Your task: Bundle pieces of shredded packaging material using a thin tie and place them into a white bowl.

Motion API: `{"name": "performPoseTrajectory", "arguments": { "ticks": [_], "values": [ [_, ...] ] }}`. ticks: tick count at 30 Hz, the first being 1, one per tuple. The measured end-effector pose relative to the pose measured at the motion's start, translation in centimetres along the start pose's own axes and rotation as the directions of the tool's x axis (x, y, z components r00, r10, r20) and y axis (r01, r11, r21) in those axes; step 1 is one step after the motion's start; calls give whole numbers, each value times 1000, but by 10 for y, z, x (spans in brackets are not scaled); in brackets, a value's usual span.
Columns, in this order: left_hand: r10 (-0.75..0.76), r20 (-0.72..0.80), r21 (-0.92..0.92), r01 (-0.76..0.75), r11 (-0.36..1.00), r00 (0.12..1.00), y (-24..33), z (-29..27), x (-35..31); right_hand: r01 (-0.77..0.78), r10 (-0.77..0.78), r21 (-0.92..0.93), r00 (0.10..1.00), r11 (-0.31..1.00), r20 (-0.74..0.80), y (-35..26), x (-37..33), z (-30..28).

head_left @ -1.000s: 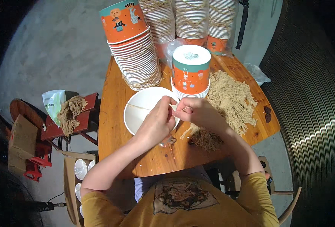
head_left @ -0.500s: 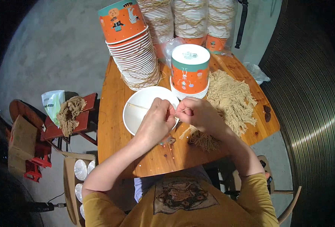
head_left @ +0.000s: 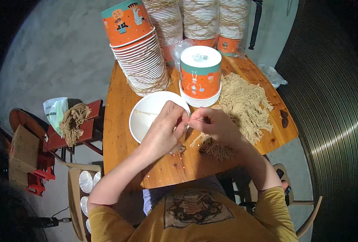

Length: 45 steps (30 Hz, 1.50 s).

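A white-lined paper bucket (head_left: 145, 126) lies with its open mouth toward me on the table. A thin tan string (head_left: 143, 112) crosses its mouth and runs to my left hand (head_left: 164, 128). That hand is closed in a pinch at the bucket's right rim. Close beside it, my right hand (head_left: 216, 126) is also pinched shut on a strand of string, and the fingertips of both hands almost meet. Any knot between them is too small to make out. A heap of tan string (head_left: 249, 107) spreads to the right, partly behind my right hand.
An upside-down orange paper bucket (head_left: 200, 76) stands on nested ones behind my hands. A tall string-wrapped bucket stack (head_left: 141, 64) leans at the back left. More stacks (head_left: 200, 20) rise behind. At left, a red stool (head_left: 76, 129) bears a bundle of strings (head_left: 74, 125).
Both hands stay at the bucket's rim, with small finger movements around the string. The view has shifted slightly.
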<state>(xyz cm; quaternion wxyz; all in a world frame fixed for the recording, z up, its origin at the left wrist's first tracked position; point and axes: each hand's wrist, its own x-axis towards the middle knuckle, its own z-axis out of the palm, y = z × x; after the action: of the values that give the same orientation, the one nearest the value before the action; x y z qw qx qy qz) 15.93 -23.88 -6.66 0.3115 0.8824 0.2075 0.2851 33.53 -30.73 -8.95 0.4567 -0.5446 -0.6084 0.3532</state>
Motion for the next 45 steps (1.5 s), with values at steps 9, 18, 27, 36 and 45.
{"name": "performPoseTrajectory", "arguments": {
  "ticks": [9,18,27,36,45],
  "values": [
    [-109,12,18,108,994,994,-1,0,-5,-31,27,127,999,991,27,7,-1,4],
    [-214,-24,-45,213,976,977,-3,4,-7,6,-5,110,1000,994,-9,15,1,5],
    [-256,18,-52,257,965,967,-5,6,-5,-48,45,134,999,990,27,11,0,5],
    [-204,-90,-67,198,978,975,-6,12,-9,-50,49,101,999,994,15,10,1,11],
    [-349,-14,-296,329,897,937,-7,9,-6,-43,44,106,999,993,-11,12,0,10]
  ]
}}
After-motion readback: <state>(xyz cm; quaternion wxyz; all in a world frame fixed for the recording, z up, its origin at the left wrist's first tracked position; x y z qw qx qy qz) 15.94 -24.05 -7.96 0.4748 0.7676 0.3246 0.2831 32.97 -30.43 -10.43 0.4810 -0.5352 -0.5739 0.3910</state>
